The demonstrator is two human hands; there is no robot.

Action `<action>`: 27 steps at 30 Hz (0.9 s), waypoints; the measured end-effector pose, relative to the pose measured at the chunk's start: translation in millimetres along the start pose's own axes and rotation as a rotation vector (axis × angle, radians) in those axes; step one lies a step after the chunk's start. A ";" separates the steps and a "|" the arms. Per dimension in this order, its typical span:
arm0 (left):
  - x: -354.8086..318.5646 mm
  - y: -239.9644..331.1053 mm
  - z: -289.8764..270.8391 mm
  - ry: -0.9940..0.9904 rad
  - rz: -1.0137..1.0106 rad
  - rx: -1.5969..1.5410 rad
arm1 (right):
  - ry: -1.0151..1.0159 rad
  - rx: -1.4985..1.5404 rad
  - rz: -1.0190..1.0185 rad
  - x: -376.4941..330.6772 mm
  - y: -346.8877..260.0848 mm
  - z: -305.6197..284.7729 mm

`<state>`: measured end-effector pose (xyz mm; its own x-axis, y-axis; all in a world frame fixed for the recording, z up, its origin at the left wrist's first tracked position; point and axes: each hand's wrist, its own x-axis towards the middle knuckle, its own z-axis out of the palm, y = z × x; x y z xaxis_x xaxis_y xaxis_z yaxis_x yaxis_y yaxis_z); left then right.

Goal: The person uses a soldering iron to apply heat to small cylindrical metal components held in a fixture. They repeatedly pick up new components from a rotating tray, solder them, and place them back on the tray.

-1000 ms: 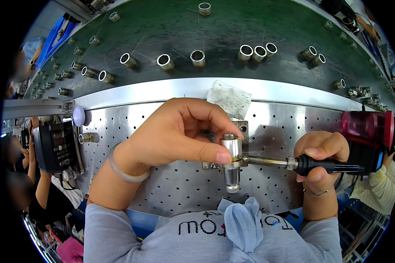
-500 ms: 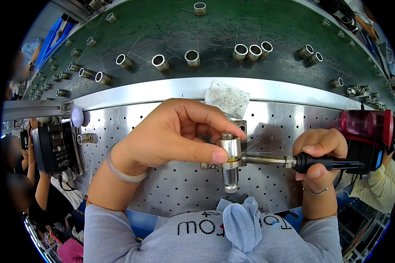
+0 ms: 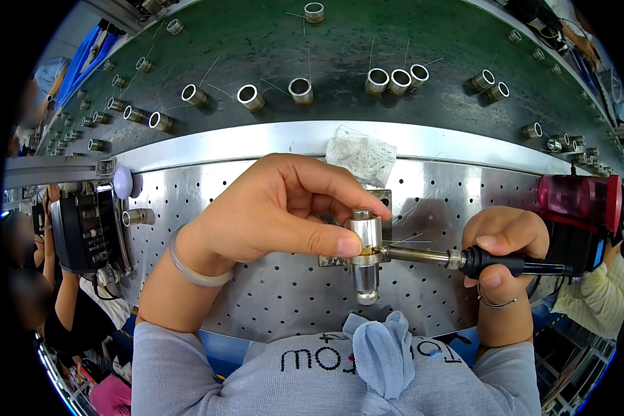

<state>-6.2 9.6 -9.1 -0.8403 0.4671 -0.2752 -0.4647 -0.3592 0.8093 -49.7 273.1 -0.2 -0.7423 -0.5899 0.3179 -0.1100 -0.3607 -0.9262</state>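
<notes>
My left hand (image 3: 277, 215) is closed on a short silver metal cylinder (image 3: 369, 234), with thumb and index finger pinching its side. The cylinder sits over an upright round-ended metal post (image 3: 365, 283), and a yellowish band shows at its lower edge. My right hand (image 3: 509, 243) grips the black handle of a soldering iron (image 3: 419, 256). The iron's tip reaches the cylinder's lower right edge, where thin wires stick out. Whether the tip presses on a wire is too small to tell. Behind my left fingers a metal bracket (image 3: 381, 201) is partly hidden.
Several metal cylinders with thin wires stand on the green belt (image 3: 430, 41) beyond the perforated metal table (image 3: 451, 187). A crumpled white cloth (image 3: 362, 154) lies at the table's far edge. At left are a lone cylinder (image 3: 134, 217) and a black device (image 3: 80, 236); at right, a red transparent container (image 3: 581, 201).
The soldering iron's rear end has tipped slightly toward me. The cylinders on the belt sit slightly further left. My left hand keeps its hold, almost unmoved.
</notes>
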 end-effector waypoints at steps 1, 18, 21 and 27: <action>0.0 0.0 0.1 0.002 -0.001 0.002 | -0.010 -0.003 -0.013 0.8 0.2 0.2; 1.6 2.3 3.0 -0.001 0.010 -0.009 | -0.103 -0.053 -0.064 4.5 -0.1 -4.1; 1.9 4.8 6.4 0.039 -0.004 0.057 | -0.116 -0.061 -0.078 5.1 -0.4 -4.9; 1.4 4.0 7.0 0.036 0.003 0.036 | 0.030 -0.057 -0.073 -1.0 0.1 -8.7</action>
<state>-7.3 14.5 -2.6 -0.8515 0.4363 -0.2907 -0.4524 -0.3314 0.8280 -54.8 279.9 -2.3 -0.7500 -0.5417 0.3796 -0.2010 -0.3601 -0.9110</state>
